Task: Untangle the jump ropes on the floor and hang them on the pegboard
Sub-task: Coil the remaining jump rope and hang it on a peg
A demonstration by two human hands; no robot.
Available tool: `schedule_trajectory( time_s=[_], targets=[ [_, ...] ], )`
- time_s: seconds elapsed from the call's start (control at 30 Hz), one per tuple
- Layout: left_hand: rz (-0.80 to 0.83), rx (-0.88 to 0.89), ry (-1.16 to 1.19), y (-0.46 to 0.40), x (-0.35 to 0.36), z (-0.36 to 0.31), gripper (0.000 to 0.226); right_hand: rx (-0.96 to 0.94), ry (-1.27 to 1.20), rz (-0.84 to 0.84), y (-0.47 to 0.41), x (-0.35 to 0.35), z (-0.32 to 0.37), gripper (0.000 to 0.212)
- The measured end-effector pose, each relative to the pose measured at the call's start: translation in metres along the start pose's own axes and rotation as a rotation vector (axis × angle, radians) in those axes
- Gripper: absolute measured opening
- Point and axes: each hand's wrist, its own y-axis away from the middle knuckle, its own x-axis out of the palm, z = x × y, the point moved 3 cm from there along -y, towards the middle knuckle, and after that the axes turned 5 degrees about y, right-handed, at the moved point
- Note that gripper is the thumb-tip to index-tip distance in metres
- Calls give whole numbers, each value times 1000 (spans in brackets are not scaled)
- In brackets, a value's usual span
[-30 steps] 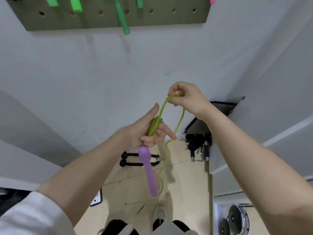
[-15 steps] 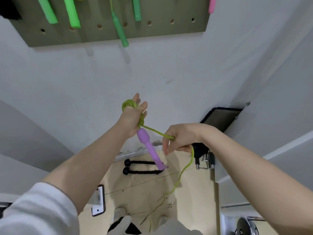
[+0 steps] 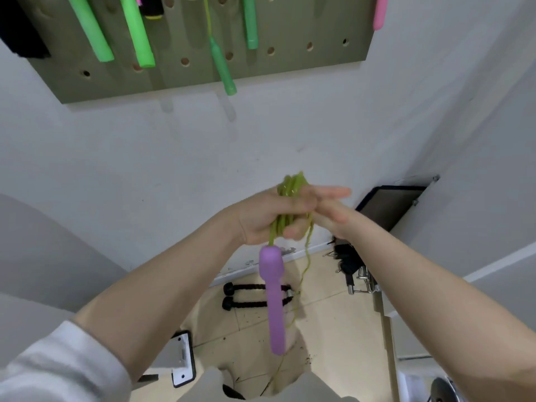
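Observation:
My left hand (image 3: 262, 219) is closed around several coils of a yellow-green jump rope (image 3: 290, 187), held up in front of the white wall. The rope's purple handle (image 3: 274, 297) hangs straight down from that hand. My right hand (image 3: 333, 214) presses against the left from the right, fingers on the coils; a loose strand (image 3: 304, 274) trails from there down toward the floor. Above, the olive pegboard (image 3: 304, 27) carries several green handles (image 3: 98, 33) and a pink handle (image 3: 380, 10).
On the tan floor lies a black rope attachment (image 3: 252, 295) by the wall. Black straps and metal clips (image 3: 353, 274) sit to the right under a dark panel (image 3: 391, 204). A white bracket (image 3: 179, 358) lies lower left. A weight plate (image 3: 443, 391) shows bottom right.
My right hand came up from below and met the left hand, adding another loop of rope to the coil. The purple handle now hangs straight down. The view tilted up, showing more pegboard.

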Motion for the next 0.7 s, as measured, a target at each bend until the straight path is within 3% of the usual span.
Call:
schedule_trajectory(
  time_s=[0.1,0.2,0.27,0.33,0.4,0.5,0.6,0.7],
  targets=[
    [-341,197,135,2,-32,-11,50,32,128,180,4,21,-15,8],
    [-756,366,419,11,-71,-12,51,116,329,363,13,22,-16,14],
    [-1004,382,514,19,-96,-4,56,141,458,541,25,22,-9,23],
    [-1119,271,437,25,-108,7,60,75,553,578,33,19,7,29],
    [-1105,139,243,25,-106,20,57,-114,620,423,31,10,27,20],
    [-909,-71,-7,17,-82,28,41,-352,490,16,22,-15,52,9],
    [-649,-256,-38,15,-53,17,76,-389,195,-233,13,-39,59,12],
    [-275,-256,-70,12,-27,1,92,-377,51,-270,6,-45,55,19]
  ],
)
